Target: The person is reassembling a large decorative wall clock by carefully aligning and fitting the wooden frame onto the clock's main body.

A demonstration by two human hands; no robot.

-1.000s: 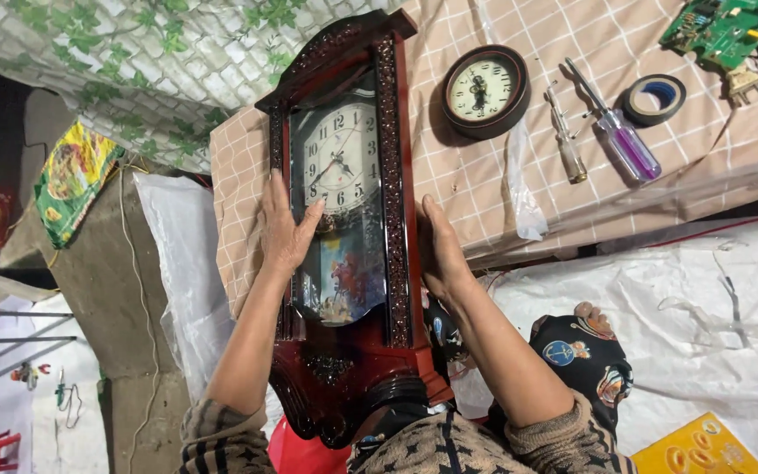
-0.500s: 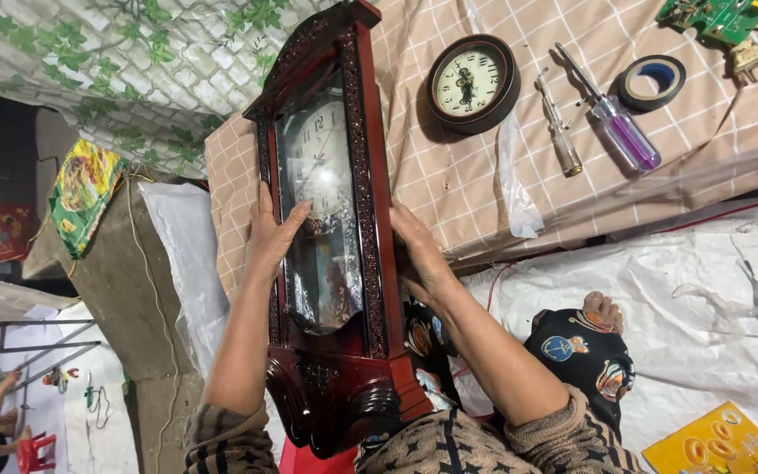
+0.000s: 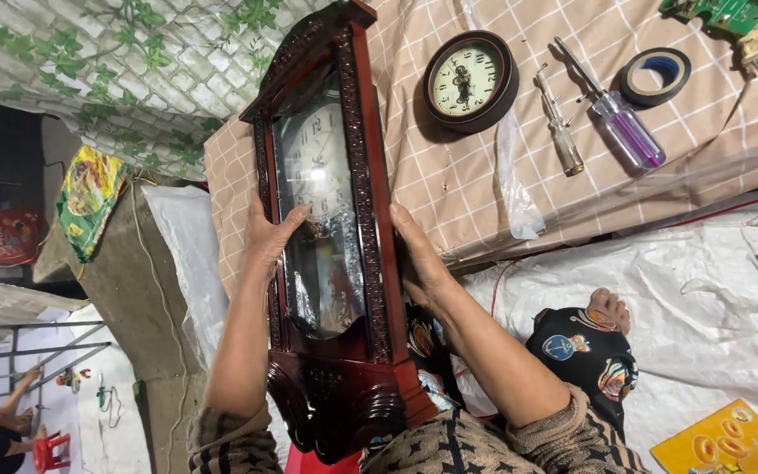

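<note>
Now both hands, left hand (image 3: 267, 239) and right hand (image 3: 418, 259), fingers wrapped, grip wall clock (image 3: 335, 237) (yellow package (image 3: 730, 439) bottom right).

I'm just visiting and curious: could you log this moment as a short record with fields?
held item: tall dark-red wooden wall clock, upright, glass front
left hand: grips its left edge
right hand: grips its right edge
table: checked cloth
on table: small round clock, two screwdrivers, tape roll, green circuit board
</note>
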